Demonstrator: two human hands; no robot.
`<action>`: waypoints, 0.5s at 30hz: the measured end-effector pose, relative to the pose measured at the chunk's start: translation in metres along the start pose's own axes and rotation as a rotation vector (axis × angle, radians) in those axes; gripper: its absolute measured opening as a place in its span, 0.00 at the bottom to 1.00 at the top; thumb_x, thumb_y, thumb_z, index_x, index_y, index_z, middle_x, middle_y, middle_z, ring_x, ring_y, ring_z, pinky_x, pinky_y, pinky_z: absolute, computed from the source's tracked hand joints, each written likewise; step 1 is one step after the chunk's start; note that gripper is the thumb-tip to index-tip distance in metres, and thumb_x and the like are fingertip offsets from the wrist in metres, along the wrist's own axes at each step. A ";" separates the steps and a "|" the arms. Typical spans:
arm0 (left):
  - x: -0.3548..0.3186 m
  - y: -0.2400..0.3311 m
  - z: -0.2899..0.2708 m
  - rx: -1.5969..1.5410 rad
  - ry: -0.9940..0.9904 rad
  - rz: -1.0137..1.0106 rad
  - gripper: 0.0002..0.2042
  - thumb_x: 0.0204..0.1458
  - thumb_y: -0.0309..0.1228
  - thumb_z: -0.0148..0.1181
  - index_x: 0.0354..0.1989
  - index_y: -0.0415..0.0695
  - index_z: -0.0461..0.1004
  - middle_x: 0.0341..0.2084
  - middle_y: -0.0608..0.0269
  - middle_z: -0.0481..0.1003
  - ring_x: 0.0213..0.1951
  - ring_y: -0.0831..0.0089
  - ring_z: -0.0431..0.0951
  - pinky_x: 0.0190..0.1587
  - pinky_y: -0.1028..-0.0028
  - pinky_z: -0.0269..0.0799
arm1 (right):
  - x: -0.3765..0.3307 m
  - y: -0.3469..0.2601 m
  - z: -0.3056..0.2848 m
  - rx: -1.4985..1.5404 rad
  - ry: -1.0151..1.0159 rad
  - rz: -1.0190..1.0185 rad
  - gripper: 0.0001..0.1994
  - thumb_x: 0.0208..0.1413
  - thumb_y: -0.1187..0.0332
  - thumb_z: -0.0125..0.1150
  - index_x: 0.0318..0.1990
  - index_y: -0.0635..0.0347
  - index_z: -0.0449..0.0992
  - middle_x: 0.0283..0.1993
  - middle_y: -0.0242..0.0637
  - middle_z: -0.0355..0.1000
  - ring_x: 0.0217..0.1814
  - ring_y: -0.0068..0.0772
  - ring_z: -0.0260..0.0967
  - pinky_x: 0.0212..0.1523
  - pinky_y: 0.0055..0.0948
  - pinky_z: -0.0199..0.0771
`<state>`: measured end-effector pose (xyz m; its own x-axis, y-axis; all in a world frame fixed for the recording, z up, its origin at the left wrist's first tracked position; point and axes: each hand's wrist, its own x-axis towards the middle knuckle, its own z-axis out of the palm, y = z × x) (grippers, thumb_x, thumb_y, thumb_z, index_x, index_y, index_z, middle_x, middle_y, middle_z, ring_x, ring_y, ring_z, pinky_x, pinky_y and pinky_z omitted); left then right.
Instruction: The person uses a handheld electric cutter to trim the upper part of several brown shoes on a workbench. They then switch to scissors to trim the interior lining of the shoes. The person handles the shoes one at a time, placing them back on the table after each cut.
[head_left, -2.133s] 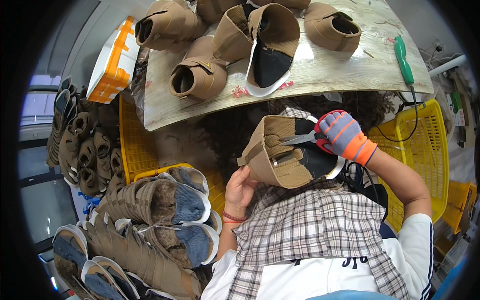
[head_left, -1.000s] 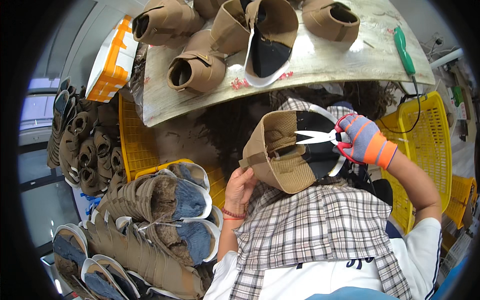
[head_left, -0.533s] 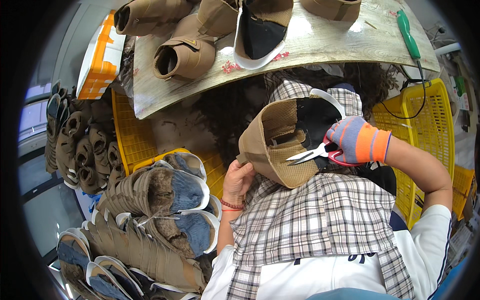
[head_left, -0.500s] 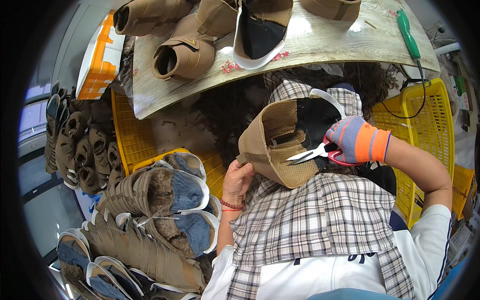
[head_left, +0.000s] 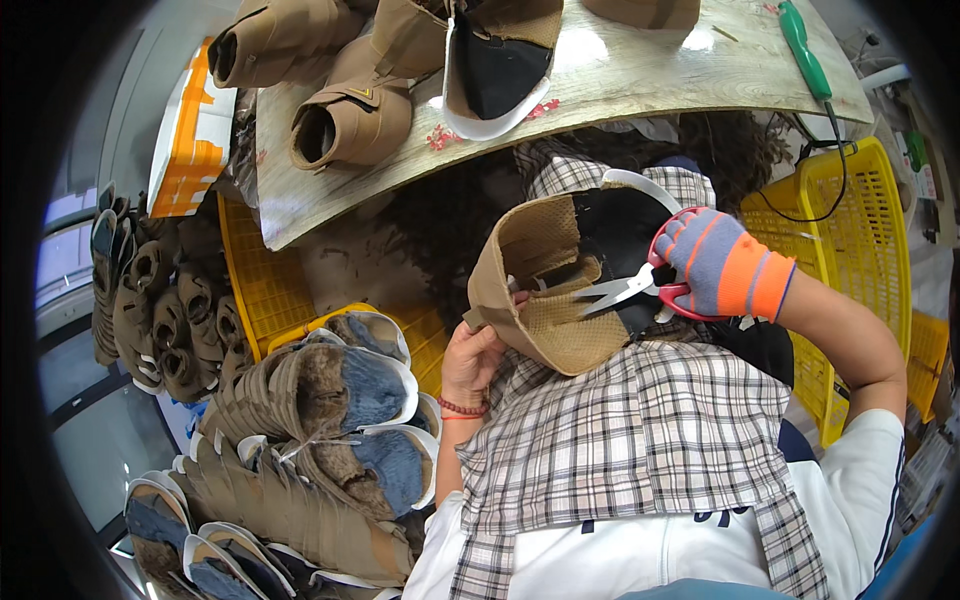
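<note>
My bare left hand (head_left: 474, 358) grips the edge of a brown shoe upper (head_left: 497, 285), thumb outside and fingertips showing inside. The upper rests over my lap, its tan mesh lining, black inner part and white rim facing up. In my gloved right hand (head_left: 722, 262) is a pair of scissors (head_left: 632, 288) with red handles. Their blades are parted and point left over the lining of the upper. A plaid apron (head_left: 630, 430) covers my lap. Whether the blades touch the lining, I cannot tell.
Several brown shoe uppers (head_left: 355, 122) lie on the wood-patterned table (head_left: 620, 90), with a green corded tool (head_left: 806, 50) at its right. Yellow baskets (head_left: 850, 240) stand on both sides. Stacked fur-lined uppers (head_left: 270, 490) fill the lower left. A white box with orange tape (head_left: 190, 140) stands behind.
The scissor blades have opened wider, and my right hand has turned slightly. Fingertips of my left hand now show inside the upper. The view has shifted a little.
</note>
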<state>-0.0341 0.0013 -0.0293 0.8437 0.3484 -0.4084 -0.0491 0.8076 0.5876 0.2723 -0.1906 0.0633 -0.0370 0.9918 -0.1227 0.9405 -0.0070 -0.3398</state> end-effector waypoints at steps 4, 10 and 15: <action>0.001 -0.001 -0.001 -0.006 0.000 0.000 0.30 0.51 0.28 0.62 0.61 0.29 0.58 0.60 0.32 0.58 0.60 0.54 0.66 0.65 0.64 0.60 | 0.005 -0.008 0.009 0.098 -0.082 0.015 0.15 0.43 0.56 0.66 0.34 0.55 0.78 0.33 0.38 0.75 0.38 0.40 0.73 0.42 0.33 0.72; 0.001 -0.001 -0.003 0.031 -0.011 0.000 0.31 0.51 0.29 0.62 0.61 0.29 0.59 0.60 0.31 0.59 0.60 0.52 0.65 0.65 0.62 0.58 | 0.011 -0.007 0.015 0.038 -0.193 0.010 0.15 0.44 0.57 0.66 0.38 0.55 0.79 0.33 0.37 0.76 0.38 0.40 0.75 0.41 0.33 0.74; 0.001 0.000 -0.001 0.043 0.001 -0.001 0.29 0.51 0.29 0.62 0.60 0.29 0.60 0.60 0.30 0.59 0.61 0.52 0.65 0.65 0.60 0.58 | 0.006 -0.008 -0.007 0.012 -0.413 0.203 0.14 0.45 0.56 0.65 0.37 0.53 0.79 0.34 0.36 0.77 0.40 0.40 0.76 0.41 0.33 0.74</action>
<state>-0.0343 0.0020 -0.0305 0.8429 0.3481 -0.4102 -0.0251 0.7871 0.6164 0.2670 -0.1841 0.0718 0.0140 0.8362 -0.5482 0.9388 -0.1998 -0.2808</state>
